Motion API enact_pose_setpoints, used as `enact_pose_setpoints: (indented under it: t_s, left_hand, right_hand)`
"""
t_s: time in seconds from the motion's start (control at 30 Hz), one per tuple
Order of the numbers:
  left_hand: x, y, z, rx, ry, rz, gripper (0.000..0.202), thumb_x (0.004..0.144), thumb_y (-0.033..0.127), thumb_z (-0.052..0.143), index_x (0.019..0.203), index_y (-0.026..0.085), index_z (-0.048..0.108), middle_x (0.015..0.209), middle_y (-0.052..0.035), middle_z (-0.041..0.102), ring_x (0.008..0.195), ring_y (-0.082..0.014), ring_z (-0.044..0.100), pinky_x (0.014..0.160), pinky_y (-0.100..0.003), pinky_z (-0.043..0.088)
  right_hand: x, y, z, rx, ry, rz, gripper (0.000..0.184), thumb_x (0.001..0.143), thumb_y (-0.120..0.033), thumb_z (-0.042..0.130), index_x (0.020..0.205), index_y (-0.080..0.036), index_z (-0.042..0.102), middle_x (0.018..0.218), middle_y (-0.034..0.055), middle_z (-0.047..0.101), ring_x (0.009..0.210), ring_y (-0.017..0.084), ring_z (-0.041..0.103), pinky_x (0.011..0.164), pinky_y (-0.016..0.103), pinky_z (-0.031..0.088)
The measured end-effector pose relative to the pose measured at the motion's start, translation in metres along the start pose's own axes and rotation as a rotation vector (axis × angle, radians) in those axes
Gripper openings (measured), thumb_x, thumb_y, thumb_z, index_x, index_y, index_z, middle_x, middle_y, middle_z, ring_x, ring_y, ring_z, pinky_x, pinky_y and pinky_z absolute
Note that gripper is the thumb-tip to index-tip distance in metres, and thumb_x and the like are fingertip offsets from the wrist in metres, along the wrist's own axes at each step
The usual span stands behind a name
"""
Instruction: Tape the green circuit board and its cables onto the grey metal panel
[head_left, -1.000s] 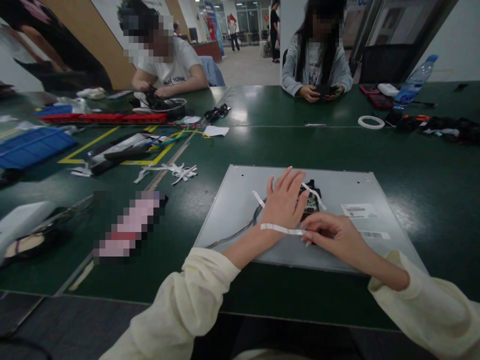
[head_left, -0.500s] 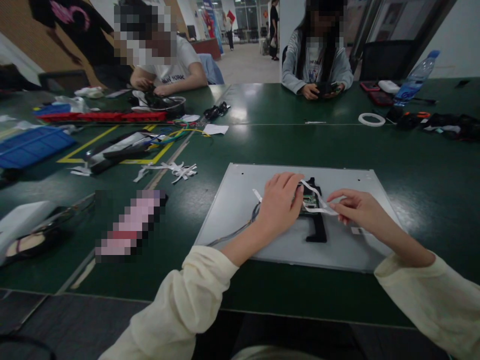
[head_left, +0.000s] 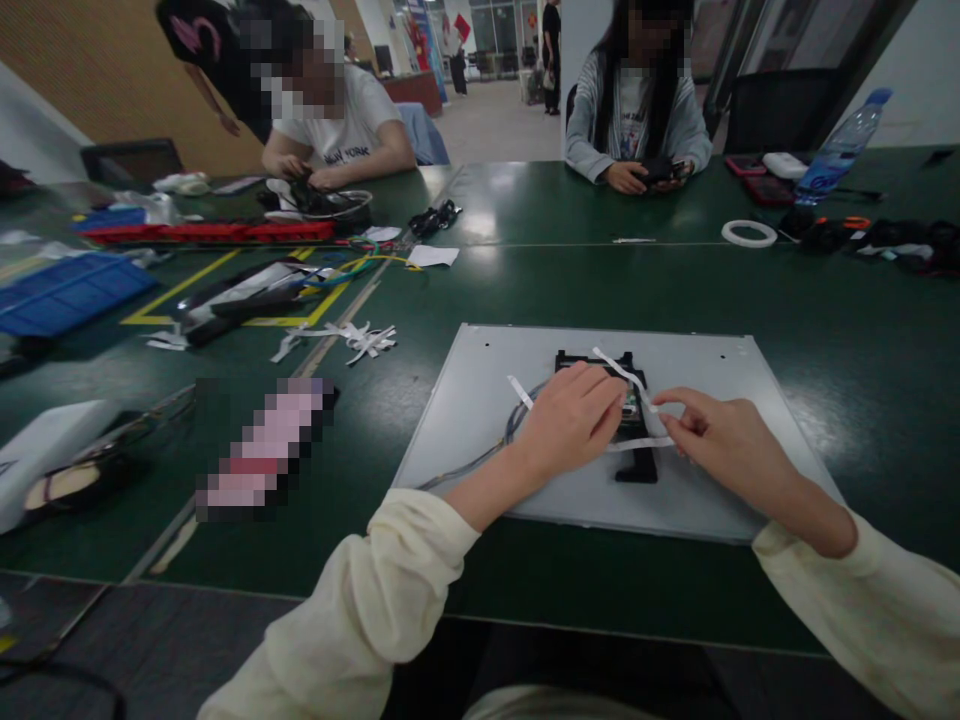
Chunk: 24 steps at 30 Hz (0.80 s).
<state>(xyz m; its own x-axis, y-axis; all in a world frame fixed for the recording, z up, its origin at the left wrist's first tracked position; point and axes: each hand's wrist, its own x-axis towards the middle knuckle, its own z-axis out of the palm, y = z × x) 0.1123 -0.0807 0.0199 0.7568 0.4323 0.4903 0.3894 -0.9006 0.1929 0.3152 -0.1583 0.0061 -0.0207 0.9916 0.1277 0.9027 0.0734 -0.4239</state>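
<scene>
Head view: right hand [head_left: 724,440] pinches a thin white tape strip [head_left: 637,444] across the black circuit module [head_left: 637,468]; left hand [head_left: 570,425] presses flat, gripping nothing, just left of it. Two other strips [head_left: 622,372] already stick on the flat grey metal panel [head_left: 480,400]; this one looks unfinished.

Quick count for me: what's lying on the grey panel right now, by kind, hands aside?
white tape strips: 3, one pinched in the right hand
black part: 1
grey cable: 1
Total on the grey panel: 5
</scene>
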Motion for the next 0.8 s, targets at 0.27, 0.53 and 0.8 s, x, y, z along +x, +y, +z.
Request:
enact_pose_setpoints:
  t_s: [0.27,0.53,0.8]
  left_hand:
    - [-0.004,0.008,0.004,0.043,-0.256,0.285,0.024,0.094,0.021,0.037,0.1,0.012,0.058,0.084,-0.0057,0.061,0.079,-0.0174,0.058,0.068,-0.029,0.045]
    - [-0.005,0.011,0.007,0.024,-0.409,0.33,0.029,0.089,0.016,0.045,0.116,0.016,0.054,0.095,-0.0069,0.063,0.082,-0.0181,0.061,0.059,-0.027,0.045]
    - [-0.003,0.012,0.003,0.0,-0.472,0.294,0.029,0.089,0.018,0.044,0.115,0.016,0.056,0.094,-0.0067,0.062,0.081,-0.0189,0.06,0.06,-0.028,0.044]
  right_hand:
    - [-0.003,0.003,0.008,-0.204,0.017,-0.042,0.029,0.09,-0.033,0.048,0.115,-0.026,0.06,0.065,-0.0032,0.065,0.057,0.016,0.061,0.055,0.025,0.034]
    - [-0.006,-0.009,0.009,-0.521,-0.042,-0.082,0.032,0.091,-0.033,0.043,0.122,-0.027,0.053,0.08,0.001,0.07,0.06,0.019,0.064,0.047,0.025,0.024]
    - [-0.007,-0.019,0.007,-0.649,-0.09,0.02,0.037,0.09,-0.033,0.043,0.126,-0.025,0.045,0.073,0.0019,0.068,0.058,0.021,0.064,0.044,0.024,0.024]
